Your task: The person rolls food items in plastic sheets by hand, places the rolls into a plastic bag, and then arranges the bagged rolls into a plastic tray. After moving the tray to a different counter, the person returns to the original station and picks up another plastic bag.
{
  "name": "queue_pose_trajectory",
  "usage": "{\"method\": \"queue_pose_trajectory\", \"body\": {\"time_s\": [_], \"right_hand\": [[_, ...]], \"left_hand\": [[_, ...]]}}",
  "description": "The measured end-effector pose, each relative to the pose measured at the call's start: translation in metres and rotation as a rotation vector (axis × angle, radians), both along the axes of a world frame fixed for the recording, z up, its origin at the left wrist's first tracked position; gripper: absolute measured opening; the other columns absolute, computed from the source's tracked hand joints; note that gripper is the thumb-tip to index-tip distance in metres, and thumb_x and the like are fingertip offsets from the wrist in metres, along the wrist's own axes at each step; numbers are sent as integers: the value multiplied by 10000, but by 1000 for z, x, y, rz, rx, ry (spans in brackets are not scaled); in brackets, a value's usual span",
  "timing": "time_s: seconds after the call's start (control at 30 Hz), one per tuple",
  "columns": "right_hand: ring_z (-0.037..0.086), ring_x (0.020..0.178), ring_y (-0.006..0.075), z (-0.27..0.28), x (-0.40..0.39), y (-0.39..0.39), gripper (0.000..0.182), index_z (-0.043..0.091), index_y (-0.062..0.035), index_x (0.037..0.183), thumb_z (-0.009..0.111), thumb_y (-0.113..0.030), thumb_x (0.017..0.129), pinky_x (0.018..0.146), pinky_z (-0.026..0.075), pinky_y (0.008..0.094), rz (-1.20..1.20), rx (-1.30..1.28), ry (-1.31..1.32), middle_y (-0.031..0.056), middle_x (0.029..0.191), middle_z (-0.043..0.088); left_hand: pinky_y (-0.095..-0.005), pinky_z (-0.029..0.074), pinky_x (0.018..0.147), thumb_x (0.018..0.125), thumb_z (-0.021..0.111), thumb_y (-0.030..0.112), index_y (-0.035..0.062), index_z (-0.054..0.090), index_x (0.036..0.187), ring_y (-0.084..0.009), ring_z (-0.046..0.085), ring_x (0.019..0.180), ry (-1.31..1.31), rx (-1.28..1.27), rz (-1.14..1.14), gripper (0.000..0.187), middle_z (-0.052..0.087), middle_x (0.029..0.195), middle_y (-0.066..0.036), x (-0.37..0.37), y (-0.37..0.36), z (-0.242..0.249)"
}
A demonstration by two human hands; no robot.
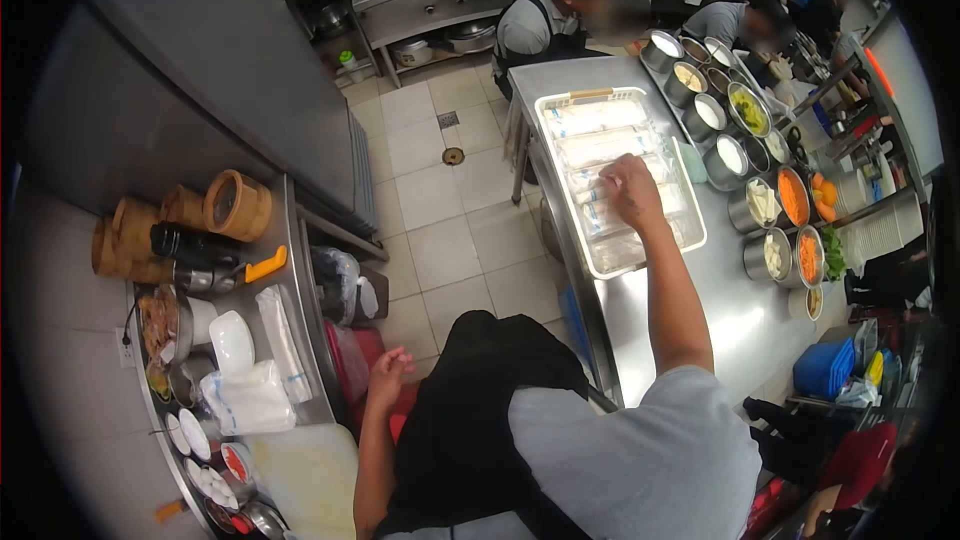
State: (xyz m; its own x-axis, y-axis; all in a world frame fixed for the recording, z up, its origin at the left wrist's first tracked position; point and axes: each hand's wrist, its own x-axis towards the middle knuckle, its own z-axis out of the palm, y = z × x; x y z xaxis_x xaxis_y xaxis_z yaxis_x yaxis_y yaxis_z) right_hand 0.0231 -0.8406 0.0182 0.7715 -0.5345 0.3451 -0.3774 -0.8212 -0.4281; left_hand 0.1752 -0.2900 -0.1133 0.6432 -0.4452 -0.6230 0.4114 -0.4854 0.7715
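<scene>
My right hand (634, 194) reaches over a white plastic basket (693, 225) on the steel table, fingers bent and drawn together. Rows of white packages in clear plastic with blue print (603, 149) lie in the basket under it. Whether the fingertips grip one of them is hidden. My left hand (391, 372) hangs beside my black apron, near the left counter, fingers apart and nothing in them. More plastic-wrapped white packages (248, 398) lie on that counter, next to a white dish (232, 342) and a pale cutting board (310, 475).
Metal pots of chopped ingredients (792, 196) line the far side of the steel table (690, 340). Bamboo steamers (240, 204) and an orange-handled tool (266, 265) sit on the left counter. A co-worker (530, 25) stands beyond the table. Tiled floor (430, 202) runs between.
</scene>
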Motion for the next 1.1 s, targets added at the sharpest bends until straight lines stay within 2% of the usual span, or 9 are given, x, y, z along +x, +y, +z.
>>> {"method": "queue_pose_trajectory", "body": {"time_s": [0.2,0.4,0.6,0.77,0.8,0.83,0.93,1.0,1.1], "right_hand": [[598,934,343,-17,-12,0,170,721,-56,914,653,13,774,842,502,415,5,123,-6,148,925,627],[601,920,344,-4,-27,22,106,704,-50,896,700,-62,790,835,497,423,49,-128,-152,149,910,625],[593,900,373,-29,-47,27,142,671,-49,910,697,-120,790,798,484,442,-96,-94,47,178,905,626],[588,1076,379,-50,-50,23,271,652,-39,1059,738,-119,814,954,461,449,28,-209,-62,183,1096,636],[585,1079,379,-36,-44,38,269,658,-34,1040,754,-128,807,971,452,444,67,-229,-77,182,1081,641],[581,1078,380,-21,-37,57,259,663,-27,1023,758,-124,803,975,448,443,49,-208,-42,185,1068,645],[593,978,389,-15,-22,77,254,657,-18,982,736,-214,841,891,470,470,4,-265,154,191,999,632],[598,915,392,-17,-19,89,251,654,-21,956,707,-252,873,827,478,481,-4,-307,212,198,948,618],[605,851,361,-9,-6,155,210,653,-24,945,686,-227,900,781,485,460,105,-188,112,175,890,613]], "left_hand": [[-269,507,745,982,609,309,33,568,1316,-143,662,935,25,-4,74,435,691,1151,-76,-35,29,1],[-226,474,676,967,630,318,43,576,1305,-111,636,856,42,-23,131,439,689,1099,-50,-62,47,12],[-251,491,688,968,629,326,33,581,1297,-116,641,848,2,-51,147,443,692,1042,-48,-84,72,7],[-294,548,762,975,639,314,4,576,1311,-162,680,867,-163,-73,65,461,695,1030,-91,-94,95,-17],[-302,547,777,972,645,304,-13,593,1283,-159,674,869,-194,4,71,448,698,1022,-92,-97,89,28],[-308,543,791,966,647,288,-14,603,1270,-160,675,881,-290,-136,135,431,698,1024,-92,-99,96,-15],[-308,525,863,971,629,270,-20,591,1269,-160,670,956,-285,-70,191,417,688,1098,-107,-104,101,24],[-344,511,923,944,647,328,-14,609,1246,-253,667,1061,-263,-92,187,458,690,1163,-168,-108,104,36],[-354,510,923,938,645,352,-16,602,1247,-265,668,1053,-325,-106,187,482,688,1162,-176,-115,111,25]]}}
